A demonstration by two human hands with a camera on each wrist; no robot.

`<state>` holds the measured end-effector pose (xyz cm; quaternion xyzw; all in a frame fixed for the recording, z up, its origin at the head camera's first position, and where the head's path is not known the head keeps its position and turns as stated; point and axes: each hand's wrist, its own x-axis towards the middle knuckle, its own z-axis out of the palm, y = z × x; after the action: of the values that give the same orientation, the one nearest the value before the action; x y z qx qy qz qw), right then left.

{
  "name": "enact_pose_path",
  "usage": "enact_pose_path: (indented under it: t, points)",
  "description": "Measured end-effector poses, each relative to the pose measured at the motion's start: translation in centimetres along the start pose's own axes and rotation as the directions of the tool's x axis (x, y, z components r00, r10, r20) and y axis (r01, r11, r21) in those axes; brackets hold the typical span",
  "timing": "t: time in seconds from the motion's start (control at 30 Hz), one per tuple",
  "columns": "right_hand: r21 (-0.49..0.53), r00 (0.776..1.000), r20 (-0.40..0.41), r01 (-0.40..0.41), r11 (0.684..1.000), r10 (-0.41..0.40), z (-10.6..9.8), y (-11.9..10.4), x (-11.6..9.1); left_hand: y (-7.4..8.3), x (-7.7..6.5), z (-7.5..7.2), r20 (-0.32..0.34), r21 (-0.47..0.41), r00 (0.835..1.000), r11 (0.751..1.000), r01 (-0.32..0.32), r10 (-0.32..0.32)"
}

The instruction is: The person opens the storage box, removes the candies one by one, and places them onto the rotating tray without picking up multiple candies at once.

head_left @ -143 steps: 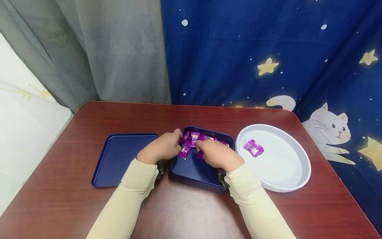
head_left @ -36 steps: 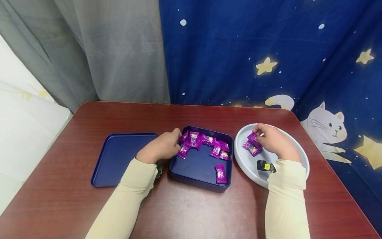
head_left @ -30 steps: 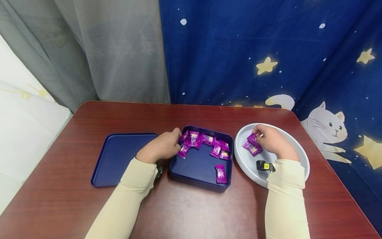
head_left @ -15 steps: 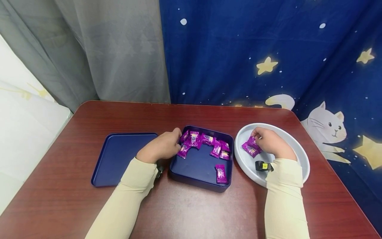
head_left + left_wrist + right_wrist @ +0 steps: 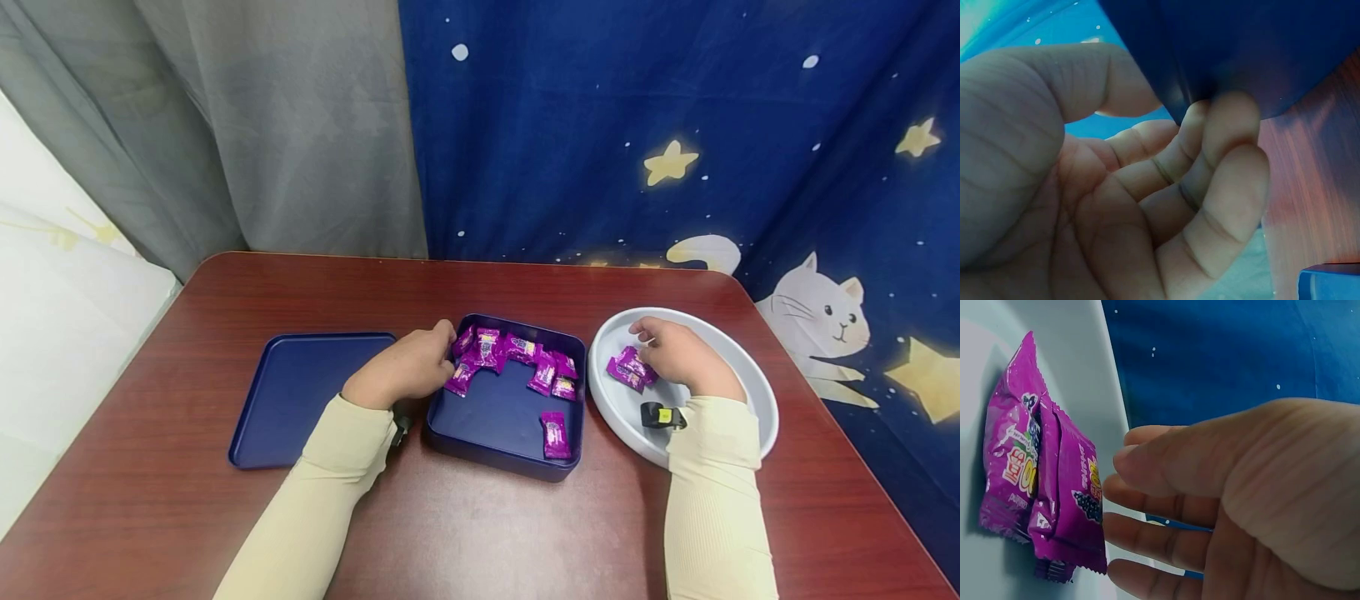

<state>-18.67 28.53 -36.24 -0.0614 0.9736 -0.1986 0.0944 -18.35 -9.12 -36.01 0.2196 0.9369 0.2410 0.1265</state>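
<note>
Several purple candy packets (image 5: pixel 542 373) lie in the navy box (image 5: pixel 487 425), most of them along its far side and one near its front right corner. At the box's left wall, my left hand (image 5: pixel 405 367) holds the edge, its thumb and fingers around the navy wall in the left wrist view. Over the white round tray (image 5: pixel 750 417), my right hand (image 5: pixel 686 358) hovers with relaxed fingers and nothing between them. Just beside its fingertips, purple candy packets (image 5: pixel 1075 494) lie overlapping on the tray.
A navy lid (image 5: pixel 307 400) lies flat on the brown wooden table (image 5: pixel 487 533), left of the box. The tray stands close to the box's right side. Curtains (image 5: pixel 525 125) hang behind the table.
My right hand moved from the box to the white tray with a candy packet and let go of it against the one there, nudging them slightly left. My left hand stayed put.
</note>
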Motion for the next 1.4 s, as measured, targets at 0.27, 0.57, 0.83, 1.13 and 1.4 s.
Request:
enact_pose_path:
  t: [0.27,0.57,0.83,1.13,1.4]
  points:
    - [-0.035,1.000,0.006,-0.026,0.999,0.026,-0.3,-0.3,-0.2,0.1,0.0,-0.1,0.010,-0.011,1.000,1.000,0.017,-0.017]
    - [-0.040,1.000,0.010,-0.020,0.999,0.020,-0.6,-0.9,-0.5,0.0,0.0,-0.2,0.012,-0.013,1.000,1.000,0.013,-0.013]
    - [-0.030,0.999,0.016,-0.045,0.999,0.046,-1.2,-1.9,-1.0,0.1,-0.2,-0.3,0.016,-0.014,1.000,1.000,0.013,-0.013]
    - [-0.040,0.999,0.005,-0.032,0.999,0.033,-1.8,-3.9,-1.9,0.3,-0.1,-0.3,0.020,-0.010,1.000,1.000,0.019,-0.019]
    - [-0.069,0.998,-0.014,0.055,0.996,-0.056,-1.5,-6.0,-1.8,0.4,-0.2,-0.3,0.022,-0.022,0.999,0.999,0.041,-0.040]
